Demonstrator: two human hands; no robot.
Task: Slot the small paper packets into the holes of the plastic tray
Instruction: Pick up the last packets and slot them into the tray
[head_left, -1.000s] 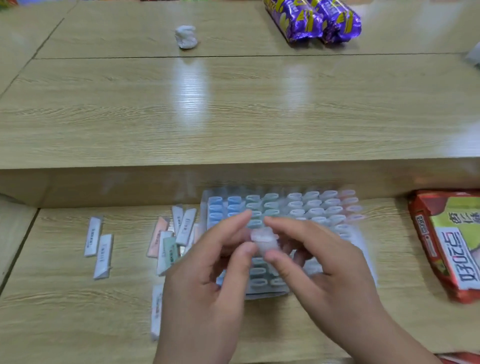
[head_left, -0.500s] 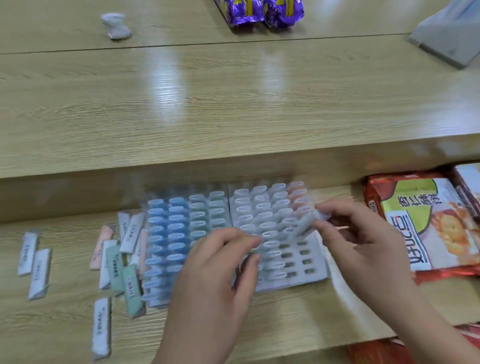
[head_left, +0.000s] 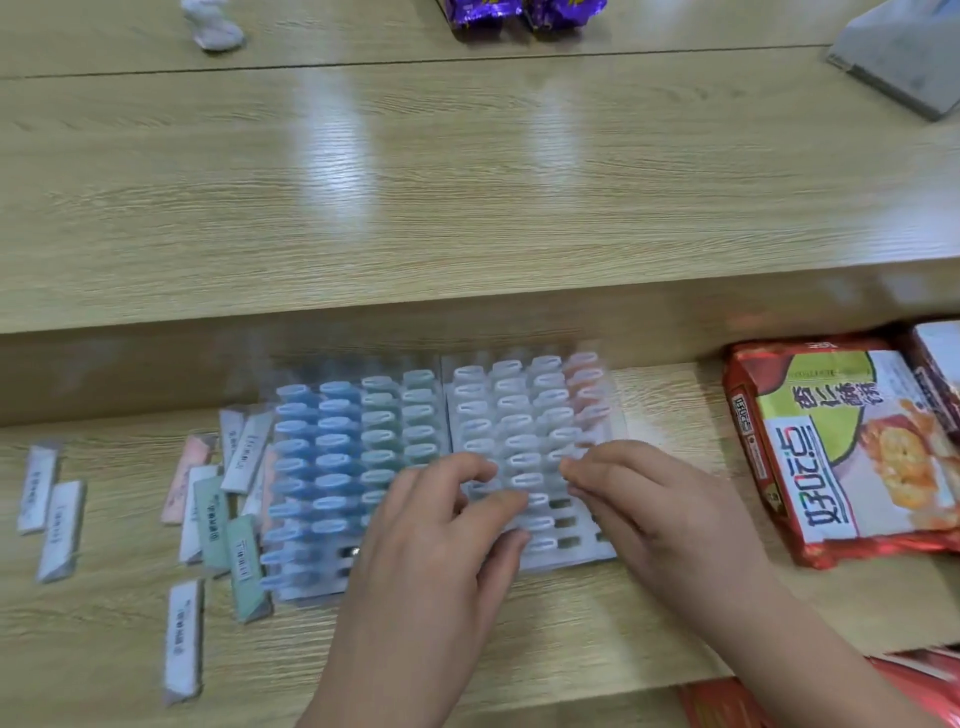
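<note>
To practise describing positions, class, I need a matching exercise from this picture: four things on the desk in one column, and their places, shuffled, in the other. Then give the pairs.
Things
1. loose packets
2. biscuit pack
3. purple wrappers
4. grey object

Places
A. right of the tray
B. far edge, middle
C. left of the tray
D. far right corner

Pairs: 1-C, 2-A, 3-B, 4-D

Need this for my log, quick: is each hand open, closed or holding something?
Left hand: open, bent fingertips resting on the plastic tray, holding nothing.
Right hand: cannot tell; fingertips at the tray, blur hides whether it pinches anything.
</note>
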